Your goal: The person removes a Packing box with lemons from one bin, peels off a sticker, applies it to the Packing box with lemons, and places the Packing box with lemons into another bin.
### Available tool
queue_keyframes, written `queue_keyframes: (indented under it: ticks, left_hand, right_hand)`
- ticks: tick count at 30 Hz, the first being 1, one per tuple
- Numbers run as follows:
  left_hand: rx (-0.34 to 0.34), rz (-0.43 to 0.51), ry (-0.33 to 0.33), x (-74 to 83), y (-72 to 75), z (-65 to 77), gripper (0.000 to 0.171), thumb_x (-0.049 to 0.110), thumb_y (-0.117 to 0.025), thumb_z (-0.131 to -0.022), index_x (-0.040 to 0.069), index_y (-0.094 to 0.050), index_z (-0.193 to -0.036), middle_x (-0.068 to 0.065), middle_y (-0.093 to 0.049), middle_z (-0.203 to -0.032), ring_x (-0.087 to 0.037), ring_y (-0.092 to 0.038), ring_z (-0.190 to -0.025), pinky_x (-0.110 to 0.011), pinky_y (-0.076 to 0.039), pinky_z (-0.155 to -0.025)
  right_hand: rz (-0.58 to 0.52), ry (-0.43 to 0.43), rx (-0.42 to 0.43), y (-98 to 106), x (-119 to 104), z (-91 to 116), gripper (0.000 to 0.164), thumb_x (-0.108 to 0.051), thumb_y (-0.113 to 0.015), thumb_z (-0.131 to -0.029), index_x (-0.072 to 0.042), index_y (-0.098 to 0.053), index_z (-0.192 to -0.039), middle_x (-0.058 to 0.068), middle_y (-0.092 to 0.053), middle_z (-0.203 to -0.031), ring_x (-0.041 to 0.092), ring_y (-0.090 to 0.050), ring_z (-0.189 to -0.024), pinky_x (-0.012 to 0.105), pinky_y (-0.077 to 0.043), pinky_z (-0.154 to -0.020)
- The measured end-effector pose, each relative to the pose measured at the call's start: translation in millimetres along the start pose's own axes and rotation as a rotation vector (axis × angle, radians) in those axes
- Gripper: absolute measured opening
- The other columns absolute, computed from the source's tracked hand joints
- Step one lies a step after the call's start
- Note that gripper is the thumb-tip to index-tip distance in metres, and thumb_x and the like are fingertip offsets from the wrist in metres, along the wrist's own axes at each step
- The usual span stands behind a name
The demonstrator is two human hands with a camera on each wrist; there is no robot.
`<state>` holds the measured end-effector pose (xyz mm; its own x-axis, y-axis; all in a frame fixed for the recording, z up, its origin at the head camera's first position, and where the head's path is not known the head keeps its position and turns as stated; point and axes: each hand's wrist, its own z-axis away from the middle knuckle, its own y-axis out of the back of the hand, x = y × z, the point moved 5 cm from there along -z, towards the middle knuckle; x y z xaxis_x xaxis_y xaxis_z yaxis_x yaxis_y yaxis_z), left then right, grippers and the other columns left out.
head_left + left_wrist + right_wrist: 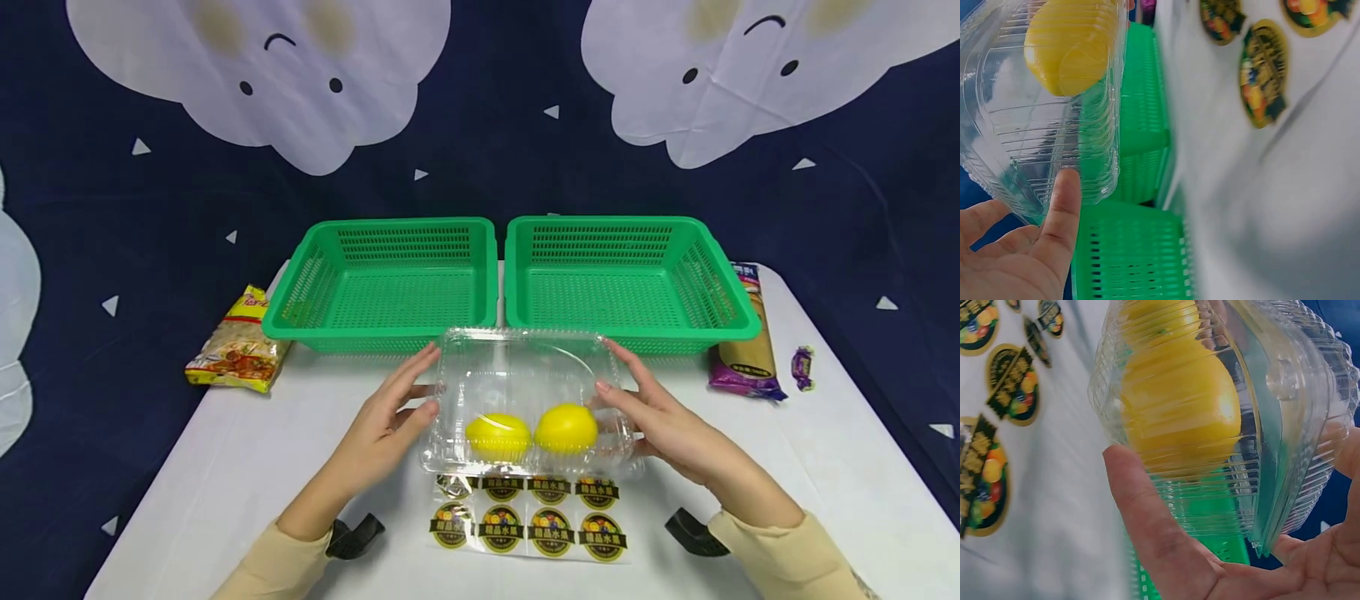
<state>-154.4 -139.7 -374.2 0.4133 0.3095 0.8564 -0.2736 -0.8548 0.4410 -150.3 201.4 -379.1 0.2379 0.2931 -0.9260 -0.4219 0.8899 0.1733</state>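
Observation:
A clear plastic clamshell box (525, 367) is held up off the table, its lid folded over and its rims together in the right wrist view. Two yellow lemons, one on the left (498, 435) and one on the right (567, 428), lie side by side inside it. My left hand (386, 429) holds the box's left end, thumb and fingers spread along it. At the opposite end my right hand (671, 425) grips the box, with digits on both of its faces. Below the box lies a sheet of round fruit stickers (525, 546), its upper part hidden.
Two green baskets, left (378, 343) and right (637, 342), stand side by side behind the box. A yellow snack bag (240, 346) lies far left. At right are a purple-and-gold packet (746, 367) and a purple wrapped candy (802, 368). Black straps (356, 537) show near the wrists.

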Motion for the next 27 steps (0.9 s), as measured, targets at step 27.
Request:
queue_keyframes:
  ticks: [27]
  left_hand:
    - [-0.096,0.043,0.113,-35.6,-17.1,-5.7,0.061,0.021,-0.053,-0.114,0.014,-0.031,-0.17,-0.015,-0.02,-0.18,-0.044,-0.062,-0.138,-0.045,-0.06,-0.107]
  right_hand:
    - [0.02,-0.058,-0.012,-0.1,26.3,-20.9,0.08,-0.046,-0.045,-0.115,-0.039,0.011,-0.172,0.037,-0.051,-0.155,0.043,-0.07,-0.129,0.06,-0.059,-0.1]
